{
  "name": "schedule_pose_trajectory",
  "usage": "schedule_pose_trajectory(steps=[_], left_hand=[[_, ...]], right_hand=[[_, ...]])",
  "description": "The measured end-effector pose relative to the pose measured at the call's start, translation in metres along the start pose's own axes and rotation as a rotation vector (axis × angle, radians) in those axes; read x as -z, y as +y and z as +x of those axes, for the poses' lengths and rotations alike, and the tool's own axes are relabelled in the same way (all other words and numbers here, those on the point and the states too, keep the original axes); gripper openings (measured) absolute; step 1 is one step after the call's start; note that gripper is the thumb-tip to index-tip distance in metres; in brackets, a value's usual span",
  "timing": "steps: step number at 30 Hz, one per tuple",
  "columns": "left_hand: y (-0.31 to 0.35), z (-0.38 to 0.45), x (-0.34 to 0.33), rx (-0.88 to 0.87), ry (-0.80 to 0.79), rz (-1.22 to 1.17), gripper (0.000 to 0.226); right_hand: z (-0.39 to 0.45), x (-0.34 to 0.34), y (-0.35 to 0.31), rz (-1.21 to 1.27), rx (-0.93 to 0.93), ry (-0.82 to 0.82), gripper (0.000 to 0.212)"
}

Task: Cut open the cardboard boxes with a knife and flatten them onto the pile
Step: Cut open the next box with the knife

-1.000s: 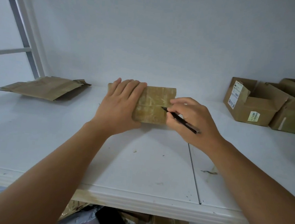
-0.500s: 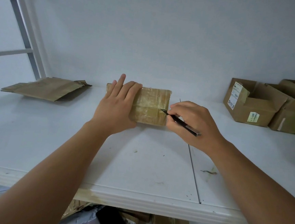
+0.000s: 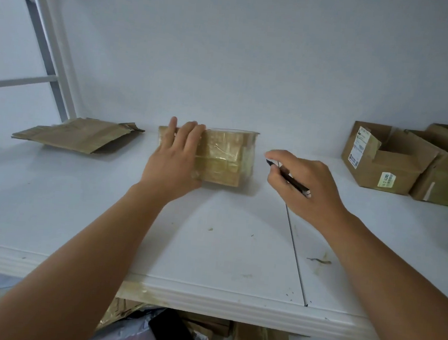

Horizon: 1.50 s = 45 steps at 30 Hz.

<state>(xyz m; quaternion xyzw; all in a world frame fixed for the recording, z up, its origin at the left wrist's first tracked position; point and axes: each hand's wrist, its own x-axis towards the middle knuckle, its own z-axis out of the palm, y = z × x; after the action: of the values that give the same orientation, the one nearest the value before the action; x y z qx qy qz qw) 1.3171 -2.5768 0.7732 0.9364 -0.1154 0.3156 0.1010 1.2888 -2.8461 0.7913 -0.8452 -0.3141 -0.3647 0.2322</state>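
A small cardboard box (image 3: 225, 156) wrapped in clear tape stands on the white table (image 3: 211, 244) near the wall. My left hand (image 3: 176, 160) lies over its left part, fingers straight across the top. My right hand (image 3: 304, 185) grips a thin black knife (image 3: 288, 178) like a pen, its tip pointing left, a short gap to the right of the box. A pile of flattened cardboard (image 3: 78, 135) lies at the far left of the table.
Open cardboard boxes (image 3: 386, 162) with labels stand at the right rear against the wall. A white metal frame (image 3: 52, 46) rises at the left. More cardboard and packaging (image 3: 192, 335) lie below the table's front edge.
The knife tip was on the box's right side; my right hand has now drawn it away to the right. The box has tipped up under my left hand, its front face now showing.
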Motion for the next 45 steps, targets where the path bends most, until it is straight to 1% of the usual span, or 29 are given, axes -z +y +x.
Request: schedule_pose_trajectory(steps=[2, 4, 7, 9, 11, 13, 16, 18, 19, 21, 23, 28, 31, 35, 38, 42, 45], left_hand=[[0.005, 0.0, -0.002, -0.005, 0.0, -0.045, 0.115], [0.004, -0.001, -0.002, -0.006, 0.004, -0.07, 0.121], [0.003, -0.001, -0.004, -0.01, 0.013, -0.067, 0.122], [0.004, -0.001, -0.006, -0.022, 0.021, -0.041, 0.12], [0.005, -0.001, -0.008, -0.03, 0.026, -0.011, 0.119], [0.006, -0.001, -0.009, -0.022, 0.03, 0.002, 0.117], [0.006, -0.001, -0.011, -0.002, 0.032, 0.023, 0.117], [0.006, 0.0, -0.012, 0.009, 0.035, 0.033, 0.118], [0.006, 0.0, -0.012, 0.019, 0.039, 0.028, 0.118], [0.007, 0.0, -0.012, 0.035, 0.049, 0.013, 0.118], [0.008, 0.0, -0.012, 0.036, 0.064, 0.003, 0.117], [0.01, 0.001, -0.013, 0.03, 0.07, -0.043, 0.117], [0.016, 0.0, -0.012, 0.042, 0.053, -0.092, 0.115], [0.027, -0.001, -0.01, 0.008, 0.081, -0.15, 0.116], [0.033, -0.001, -0.011, -0.019, 0.124, -0.189, 0.116], [0.038, -0.002, -0.007, 0.002, 0.119, -0.223, 0.117], [0.042, -0.001, -0.004, -0.039, 0.181, -0.2, 0.112]], right_hand=[[0.0, -0.002, 0.0, 0.078, 0.025, -0.015, 0.018], [0.0, -0.002, 0.004, 0.116, 0.025, -0.025, 0.016], [-0.001, -0.007, 0.005, 0.131, -0.054, -0.07, 0.018], [-0.002, -0.011, 0.004, 0.152, -0.091, -0.156, 0.026], [-0.003, -0.012, 0.003, 0.174, -0.085, -0.243, 0.033], [-0.004, -0.012, 0.0, 0.291, -0.145, -0.245, 0.03], [-0.002, -0.015, -0.005, 0.555, -0.299, -0.179, 0.022], [-0.001, -0.018, -0.006, 0.603, -0.323, -0.134, 0.008], [0.0, -0.019, -0.006, 0.605, -0.334, -0.124, 0.003], [0.001, -0.022, -0.007, 0.617, -0.359, -0.129, 0.018], [0.0, -0.023, -0.006, 0.607, -0.39, -0.149, 0.024], [0.001, -0.024, -0.003, 0.388, -0.335, -0.113, 0.008], [0.002, -0.025, -0.004, 0.324, -0.336, -0.089, 0.014], [0.003, -0.029, -0.008, 0.28, -0.313, 0.008, 0.018], [0.004, -0.03, -0.011, 0.301, -0.276, 0.003, 0.017], [0.003, -0.032, -0.013, 0.348, -0.249, -0.024, 0.014], [0.003, -0.033, -0.014, 0.385, -0.242, -0.024, 0.01]])
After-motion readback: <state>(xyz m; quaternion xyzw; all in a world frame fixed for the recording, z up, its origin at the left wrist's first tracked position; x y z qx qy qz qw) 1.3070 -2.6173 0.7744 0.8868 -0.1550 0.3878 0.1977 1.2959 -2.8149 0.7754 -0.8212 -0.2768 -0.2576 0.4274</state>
